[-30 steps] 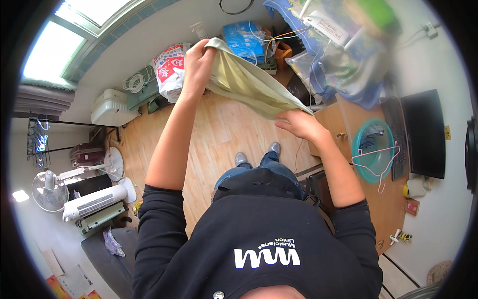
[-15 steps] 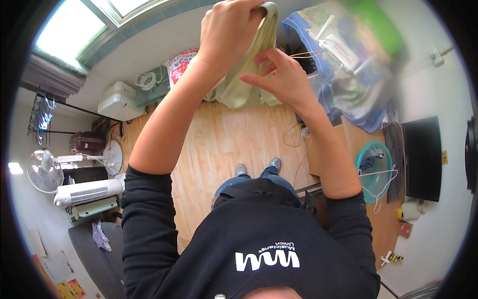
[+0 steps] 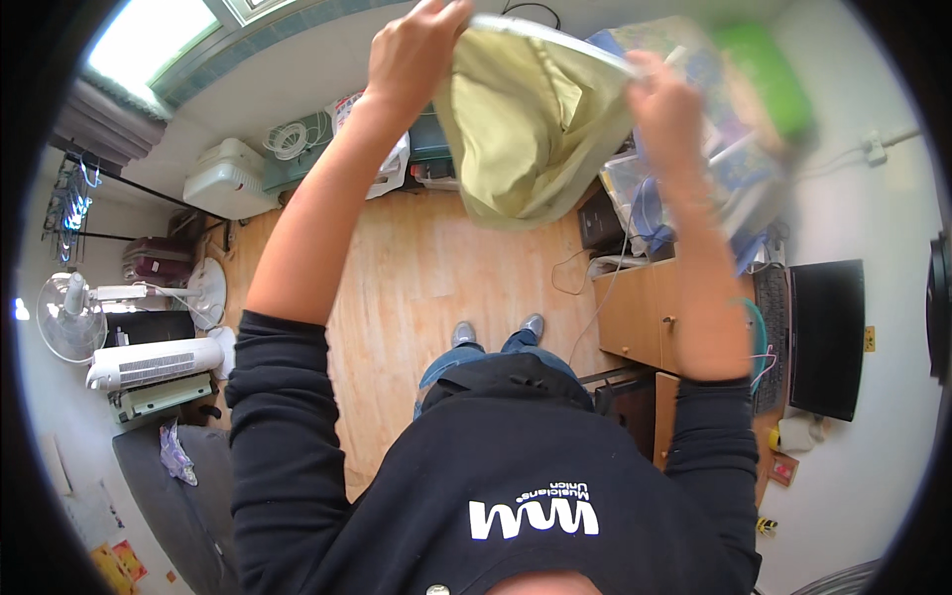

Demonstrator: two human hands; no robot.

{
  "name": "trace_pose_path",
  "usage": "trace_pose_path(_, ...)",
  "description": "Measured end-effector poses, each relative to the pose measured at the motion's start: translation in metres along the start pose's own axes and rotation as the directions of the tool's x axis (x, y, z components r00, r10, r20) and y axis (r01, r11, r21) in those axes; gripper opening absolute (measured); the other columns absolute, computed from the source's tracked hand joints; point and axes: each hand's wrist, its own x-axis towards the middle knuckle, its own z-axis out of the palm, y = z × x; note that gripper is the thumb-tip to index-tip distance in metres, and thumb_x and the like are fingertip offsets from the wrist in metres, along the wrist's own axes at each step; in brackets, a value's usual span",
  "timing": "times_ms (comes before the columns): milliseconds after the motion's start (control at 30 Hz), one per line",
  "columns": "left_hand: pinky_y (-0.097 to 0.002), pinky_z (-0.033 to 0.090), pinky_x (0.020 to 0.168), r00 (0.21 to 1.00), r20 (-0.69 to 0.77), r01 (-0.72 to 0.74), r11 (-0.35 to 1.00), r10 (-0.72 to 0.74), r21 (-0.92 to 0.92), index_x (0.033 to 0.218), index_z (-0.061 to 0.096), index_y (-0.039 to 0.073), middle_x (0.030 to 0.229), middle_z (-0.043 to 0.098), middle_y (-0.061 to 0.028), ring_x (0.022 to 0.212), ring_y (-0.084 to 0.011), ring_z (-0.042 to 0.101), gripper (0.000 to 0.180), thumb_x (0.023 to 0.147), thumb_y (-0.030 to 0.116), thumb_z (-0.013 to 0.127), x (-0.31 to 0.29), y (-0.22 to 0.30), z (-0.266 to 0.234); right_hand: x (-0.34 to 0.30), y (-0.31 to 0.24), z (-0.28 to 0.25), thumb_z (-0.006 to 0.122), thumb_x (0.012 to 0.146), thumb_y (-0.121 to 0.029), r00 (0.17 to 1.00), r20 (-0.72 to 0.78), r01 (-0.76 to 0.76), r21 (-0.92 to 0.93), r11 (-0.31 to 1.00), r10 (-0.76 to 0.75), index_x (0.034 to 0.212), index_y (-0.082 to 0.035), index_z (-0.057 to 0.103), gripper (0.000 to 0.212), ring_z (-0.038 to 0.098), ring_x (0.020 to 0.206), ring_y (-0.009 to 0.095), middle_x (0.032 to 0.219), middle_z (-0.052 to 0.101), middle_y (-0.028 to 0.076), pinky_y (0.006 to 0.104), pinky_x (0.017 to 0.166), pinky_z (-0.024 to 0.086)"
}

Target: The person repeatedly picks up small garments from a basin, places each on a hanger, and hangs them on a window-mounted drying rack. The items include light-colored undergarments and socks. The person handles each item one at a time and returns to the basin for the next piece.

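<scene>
Mid-handling, by the look of it: holding up limp, pale yellow-green cloth with whitish top edge point(image 3: 511, 134), pulled open sideways. Not yet flat, folded or put down; left slack and creased through lower part. Grasping left end of top edge in bare left hand point(image 3: 416, 59), right end in bare right hand point(image 3: 666, 99). Can't tell exact finger placement on right: motion blur. Hanging between and below both hands, out in front of torso, clear of light wood-plank floor point(image 3: 407, 258), up-left of light-brown wooden desk point(image 3: 635, 317).
</scene>
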Motion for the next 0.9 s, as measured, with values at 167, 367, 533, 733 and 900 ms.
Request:
trace_pose_path(167,-0.0415,0.051,0.062,0.962,0.264,0.067,0.998,-0.064,-0.005,0.109,0.055,0.015,0.086,0.059,-0.0102,0.075,-0.0315,0.062,0.03,0.08,0.018,0.061,-0.088,-0.032,0.08,0.067,0.003,-0.08,0.058,0.079,-0.007,1.0,-0.004,-0.005,-0.027,1.0,0.005,0.089,0.002,0.064,0.015,0.059,0.056,0.013,0.067,0.063,0.01,0.0259,0.05,0.044)
trace_pose_path(367,-0.0255,0.052,0.053,0.446,0.8,0.881,0.039,-0.402,-0.472,0.114,0.057,0.007,0.089,0.061,-0.0021,0.062,-0.0104,0.058,0.036,0.082,0.022,0.065,-0.098,-0.024,0.1,0.091,0.076,-0.106,0.056,0.077,-0.012,0.988,0.156,0.011,-0.118,0.993,0.007,0.087,0.0,0.064,0.017,0.061,0.061,0.017,0.067,0.062,0.009,0.0279,0.057,0.047)
trace_pose_path(533,-0.0257,0.055,0.064,0.597,0.785,0.802,0.135,-0.164,-0.581,0.112,0.06,0.009,0.092,0.064,-0.0054,0.073,-0.0123,0.061,0.031,0.081,0.011,0.062,-0.017,-0.059,0.066,0.053,0.162,-0.13,0.047,0.076,-0.009,0.83,0.354,-0.42,-0.114,0.901,0.431,0.101,-0.004,0.061,0.029,0.059,0.065,0.013,0.083,0.063,0.005,0.0266,0.056,0.051)
trace_pose_path(733,-0.0314,0.05,0.076,0.657,0.744,0.738,-0.101,-0.121,-0.668,0.106,0.059,0.001,0.103,0.062,-0.0077,0.089,-0.0169,0.058,0.024,0.083,0.008,0.057,0.001,-0.076,0.035,-0.026,0.151,-0.067,0.057,0.08,-0.009,0.803,0.453,-0.575,0.42,0.702,0.387,0.101,-0.007,0.064,0.022,0.062,0.075,0.009,0.089,0.063,0.003,0.0252,0.06,0.053)
trace_pose_path(900,-0.0341,0.046,0.088,0.666,0.733,0.741,0.005,-0.136,-0.672,0.116,0.054,-0.002,0.12,0.052,-0.0087,0.105,-0.0196,0.053,0.033,0.085,0.008,0.05,0.004,-0.072,0.036,-0.145,0.128,-0.005,0.067,0.08,-0.013,0.716,0.458,-0.635,0.741,0.218,0.528,0.11,-0.004,0.058,0.033,0.059,0.089,0.012,0.103,0.061,0.005,0.0278,0.069,0.053)
